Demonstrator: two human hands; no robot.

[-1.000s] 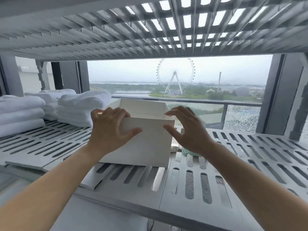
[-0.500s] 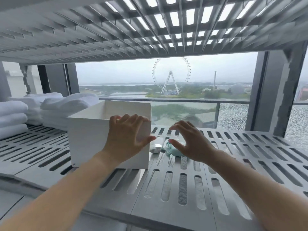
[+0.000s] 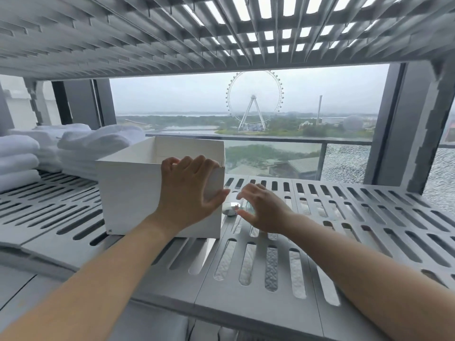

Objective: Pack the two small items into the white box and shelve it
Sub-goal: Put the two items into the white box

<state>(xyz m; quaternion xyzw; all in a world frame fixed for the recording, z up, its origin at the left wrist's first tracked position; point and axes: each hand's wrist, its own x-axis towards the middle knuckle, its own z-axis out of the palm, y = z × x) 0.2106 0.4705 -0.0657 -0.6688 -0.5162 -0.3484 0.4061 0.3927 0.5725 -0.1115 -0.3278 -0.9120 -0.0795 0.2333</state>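
- White box [image 3: 138,193] stands upright and open-topped on the slotted grey shelf [image 3: 270,286], left of centre, its near face square to the camera.
- Left hand [image 3: 189,193] lies flat against the box's near right corner — fingers hooked over the top rim, thumb spread out along the right edge. It grips the box wall; the box rests on the shelf, not lifted.
- Right hand [image 3: 263,207] hovers low over the shelf just right of the box, fingers curved downward, thumb and forefinger set narrowly apart in a half-closed claw. Whether the fingertips touch anything beneath them cannot be told.
- Small shiny silver item [image 3: 230,208] lies on the shelf between the box's lower right corner and the right thumb — just beside both, outside the box.
- A second small item, pale and glassy, shows only as a sliver under the right hand's fingers [image 3: 248,205]; its shape is too hidden to make out.
- Inside of the box: only the far and left inner walls show; contents not visible from this angle.
- Folded white towels [image 3: 98,148] stacked on the shelf's far left, behind and left of the box, well apart from both hands.
- Another slatted shelf [image 3: 172,33] runs overhead.
- Beyond the shelf, a window with a Ferris wheel [image 3: 253,99] far off under grey sky.
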